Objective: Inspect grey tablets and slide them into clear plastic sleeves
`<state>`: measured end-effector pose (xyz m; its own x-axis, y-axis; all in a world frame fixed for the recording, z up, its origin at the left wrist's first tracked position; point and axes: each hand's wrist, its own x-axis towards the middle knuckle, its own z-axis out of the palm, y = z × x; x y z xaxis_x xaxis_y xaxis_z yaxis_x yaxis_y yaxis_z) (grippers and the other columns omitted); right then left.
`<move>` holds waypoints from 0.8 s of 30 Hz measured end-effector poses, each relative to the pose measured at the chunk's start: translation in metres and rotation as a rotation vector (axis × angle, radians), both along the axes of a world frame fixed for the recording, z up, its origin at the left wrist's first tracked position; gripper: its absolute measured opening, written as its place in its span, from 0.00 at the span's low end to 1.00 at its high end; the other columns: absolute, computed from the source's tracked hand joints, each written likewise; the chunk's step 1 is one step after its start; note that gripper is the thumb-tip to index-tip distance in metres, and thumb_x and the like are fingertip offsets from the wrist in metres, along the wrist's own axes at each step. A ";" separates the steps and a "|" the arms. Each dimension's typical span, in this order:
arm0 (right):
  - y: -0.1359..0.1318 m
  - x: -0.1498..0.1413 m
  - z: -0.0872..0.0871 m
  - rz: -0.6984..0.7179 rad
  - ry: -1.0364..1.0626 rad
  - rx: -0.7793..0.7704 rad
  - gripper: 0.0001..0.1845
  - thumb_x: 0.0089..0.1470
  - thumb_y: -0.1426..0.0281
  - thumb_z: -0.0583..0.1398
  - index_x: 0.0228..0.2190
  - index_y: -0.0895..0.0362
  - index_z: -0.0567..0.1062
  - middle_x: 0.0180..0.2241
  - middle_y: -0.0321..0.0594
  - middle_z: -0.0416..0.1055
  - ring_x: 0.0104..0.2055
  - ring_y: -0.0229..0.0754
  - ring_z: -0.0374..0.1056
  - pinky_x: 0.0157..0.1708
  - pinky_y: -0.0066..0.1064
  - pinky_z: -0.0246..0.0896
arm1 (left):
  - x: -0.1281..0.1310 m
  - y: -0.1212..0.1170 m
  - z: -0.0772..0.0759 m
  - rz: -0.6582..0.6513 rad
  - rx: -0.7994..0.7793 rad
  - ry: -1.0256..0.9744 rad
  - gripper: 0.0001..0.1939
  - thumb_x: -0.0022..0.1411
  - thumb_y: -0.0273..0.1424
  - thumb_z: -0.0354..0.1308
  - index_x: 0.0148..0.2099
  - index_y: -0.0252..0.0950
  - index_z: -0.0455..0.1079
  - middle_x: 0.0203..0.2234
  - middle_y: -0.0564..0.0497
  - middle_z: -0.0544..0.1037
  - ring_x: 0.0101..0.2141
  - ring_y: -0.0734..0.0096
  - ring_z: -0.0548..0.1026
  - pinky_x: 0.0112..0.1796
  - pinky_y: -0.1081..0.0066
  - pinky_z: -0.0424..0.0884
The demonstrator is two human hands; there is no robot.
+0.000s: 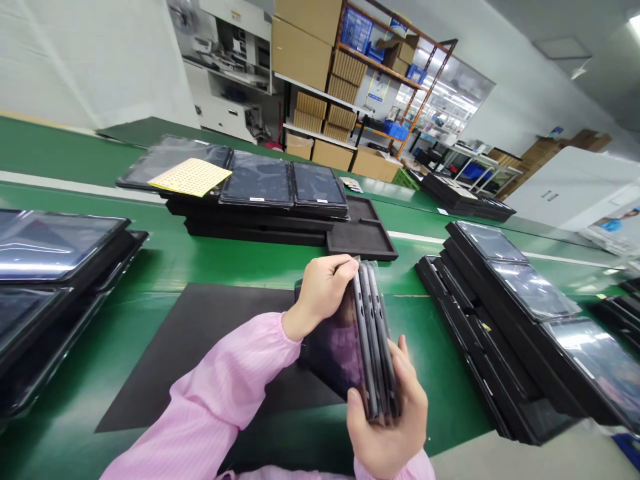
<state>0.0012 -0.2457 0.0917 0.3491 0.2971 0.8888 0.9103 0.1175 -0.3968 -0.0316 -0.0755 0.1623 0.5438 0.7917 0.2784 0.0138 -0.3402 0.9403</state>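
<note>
Three tablets (369,333) stand on edge as a stack between my two hands, their thin sides with ports turned up towards me. They look wrapped in clear film. My left hand (323,290) grips the far top corner, thumb bent over it. Around the near end, my right hand (387,420) is closed with its thumb on the left face and fingers on the right. Beneath the stack lies a black mat (200,353) on the green bench (260,437). The dark glass face of the leftmost tablet shows a pinkish reflection.
Black trays (260,227) holding film-covered tablets stand at the back, with a yellow label sheet (191,177) on top. More stacked trays with tablets sit at left (55,247) and right (500,313). Cardboard boxes (305,53) fill shelving behind the bench.
</note>
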 end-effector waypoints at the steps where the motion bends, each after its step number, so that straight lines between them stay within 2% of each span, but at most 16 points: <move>1: 0.000 -0.002 -0.001 0.001 0.029 0.006 0.28 0.55 0.71 0.64 0.57 0.59 0.68 0.45 0.49 0.78 0.48 0.57 0.78 0.53 0.68 0.68 | 0.000 -0.001 0.000 -0.010 0.000 -0.006 0.18 0.52 0.47 0.42 0.19 0.40 0.54 0.16 0.54 0.63 0.22 0.71 0.62 0.27 0.68 0.58; 3: 0.000 -0.006 -0.004 0.013 0.080 0.019 0.33 0.56 0.70 0.63 0.61 0.58 0.64 0.48 0.51 0.76 0.51 0.56 0.76 0.53 0.66 0.69 | -0.001 -0.003 -0.001 -0.035 -0.002 -0.023 0.18 0.52 0.47 0.43 0.19 0.40 0.56 0.16 0.53 0.65 0.22 0.71 0.63 0.27 0.69 0.59; 6: 0.000 -0.012 -0.006 0.047 0.156 0.044 0.37 0.56 0.72 0.63 0.65 0.56 0.60 0.55 0.53 0.72 0.56 0.54 0.73 0.50 0.55 0.74 | -0.002 -0.005 0.000 -0.064 -0.012 -0.045 0.18 0.51 0.46 0.44 0.20 0.39 0.61 0.17 0.53 0.67 0.22 0.70 0.64 0.26 0.69 0.59; 9: 0.001 -0.019 -0.006 0.109 0.204 0.054 0.39 0.57 0.73 0.64 0.66 0.53 0.59 0.63 0.51 0.66 0.61 0.52 0.70 0.53 0.47 0.73 | -0.003 -0.005 0.000 -0.077 -0.029 -0.057 0.19 0.50 0.46 0.44 0.21 0.39 0.64 0.17 0.52 0.68 0.22 0.69 0.65 0.26 0.69 0.60; 12: -0.001 -0.029 -0.006 0.145 0.286 0.048 0.37 0.60 0.65 0.64 0.67 0.51 0.59 0.65 0.46 0.66 0.64 0.52 0.67 0.56 0.45 0.71 | -0.007 -0.006 0.000 -0.095 -0.044 -0.083 0.19 0.50 0.47 0.45 0.21 0.39 0.63 0.17 0.52 0.69 0.22 0.69 0.65 0.25 0.69 0.61; 14: -0.005 -0.035 -0.003 0.145 0.370 0.001 0.38 0.62 0.57 0.61 0.67 0.54 0.59 0.63 0.48 0.68 0.63 0.55 0.68 0.54 0.45 0.73 | -0.009 -0.009 -0.002 -0.106 -0.058 -0.107 0.18 0.50 0.46 0.46 0.22 0.39 0.65 0.17 0.52 0.70 0.23 0.67 0.67 0.27 0.68 0.63; 15: -0.008 -0.036 -0.002 0.132 0.408 -0.047 0.38 0.62 0.56 0.60 0.68 0.55 0.59 0.62 0.50 0.69 0.62 0.56 0.69 0.53 0.44 0.74 | -0.010 -0.010 -0.004 -0.108 -0.062 -0.122 0.18 0.51 0.46 0.46 0.23 0.39 0.67 0.18 0.51 0.72 0.25 0.65 0.70 0.28 0.67 0.66; 17: -0.015 -0.035 0.002 0.082 0.449 -0.179 0.37 0.60 0.60 0.60 0.67 0.56 0.62 0.61 0.49 0.71 0.61 0.57 0.71 0.51 0.40 0.75 | -0.011 -0.011 -0.012 -0.077 -0.057 -0.182 0.18 0.53 0.45 0.46 0.26 0.39 0.69 0.23 0.49 0.78 0.30 0.61 0.75 0.35 0.65 0.71; 19: -0.021 -0.030 0.005 0.033 0.440 -0.299 0.37 0.56 0.67 0.61 0.66 0.55 0.65 0.60 0.46 0.72 0.60 0.55 0.71 0.49 0.36 0.76 | -0.008 -0.010 -0.026 0.036 -0.069 -0.257 0.19 0.58 0.42 0.44 0.32 0.39 0.73 0.35 0.45 0.83 0.42 0.58 0.78 0.48 0.62 0.72; 21: -0.027 -0.024 0.007 0.022 0.425 -0.364 0.38 0.53 0.69 0.61 0.66 0.55 0.65 0.61 0.44 0.72 0.59 0.54 0.72 0.48 0.34 0.76 | -0.004 -0.005 -0.045 0.222 -0.235 -0.304 0.18 0.62 0.40 0.45 0.41 0.40 0.74 0.50 0.46 0.81 0.56 0.60 0.72 0.59 0.64 0.64; 22: -0.029 -0.021 0.007 0.023 0.426 -0.379 0.39 0.53 0.69 0.61 0.66 0.56 0.64 0.61 0.44 0.72 0.59 0.54 0.73 0.48 0.34 0.76 | -0.003 -0.001 -0.055 0.319 -0.404 -0.302 0.16 0.63 0.39 0.47 0.42 0.40 0.74 0.54 0.47 0.79 0.60 0.63 0.69 0.62 0.66 0.60; 23: -0.031 -0.019 0.007 0.020 0.432 -0.389 0.39 0.54 0.69 0.61 0.66 0.56 0.64 0.61 0.44 0.72 0.58 0.54 0.73 0.49 0.35 0.75 | -0.002 0.002 -0.066 0.388 -0.614 -0.287 0.14 0.63 0.39 0.50 0.42 0.41 0.73 0.53 0.48 0.78 0.61 0.64 0.68 0.62 0.67 0.60; 24: -0.033 -0.018 0.006 0.013 0.439 -0.396 0.39 0.54 0.69 0.61 0.66 0.57 0.64 0.60 0.44 0.73 0.57 0.53 0.74 0.49 0.35 0.75 | -0.001 0.004 -0.076 0.417 -0.748 -0.262 0.14 0.63 0.41 0.51 0.39 0.39 0.73 0.50 0.45 0.80 0.59 0.59 0.71 0.61 0.63 0.63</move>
<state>-0.0171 -0.2784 0.0978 0.6530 0.5839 0.4824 0.6505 -0.1061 -0.7521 -0.0331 -0.0711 0.0861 0.1624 0.9350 -0.3152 -0.2469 0.3478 0.9045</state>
